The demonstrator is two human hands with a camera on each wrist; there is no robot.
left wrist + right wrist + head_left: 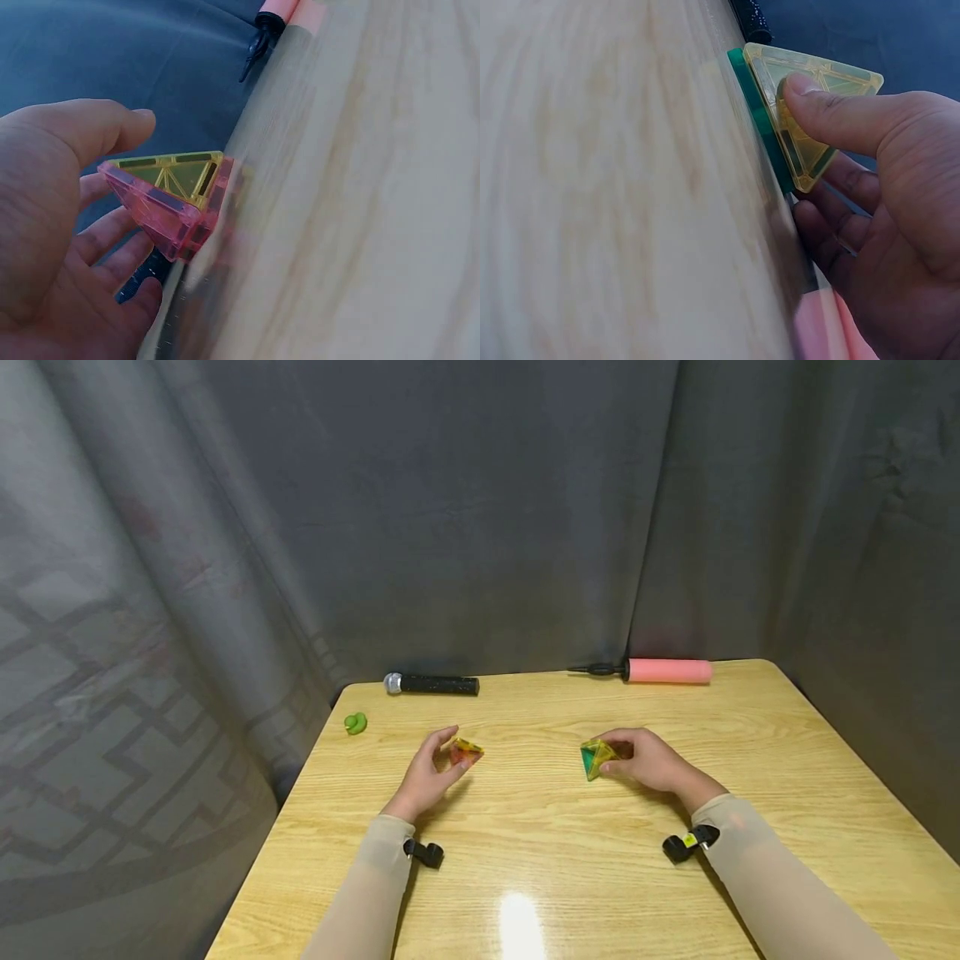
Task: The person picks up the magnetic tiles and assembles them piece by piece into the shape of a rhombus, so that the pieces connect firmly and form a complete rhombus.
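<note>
On the left of the table stands a small pyramid of translucent pink and yellow magnetic tiles (161, 199). My left hand (426, 781) is around it, fingers on the far side; in the left wrist view the thumb is apart from the tiles, and whether a fingertip touches them is hidden. To the right, my right hand (652, 764) pinches a second pyramid of yellow and green magnetic tiles (829, 79). Its thumb presses a yellow face, while the fingers behind are partly hidden. The green side lies against or close to the tabletop.
Along the table's (540, 827) back edge lie a black microphone (438, 685) with a silver head and a pink hand pump (667, 671) with a black nozzle. A small green curled object (356, 723) sits near the left edge. Grey curtains (480, 527) hang behind the table.
</note>
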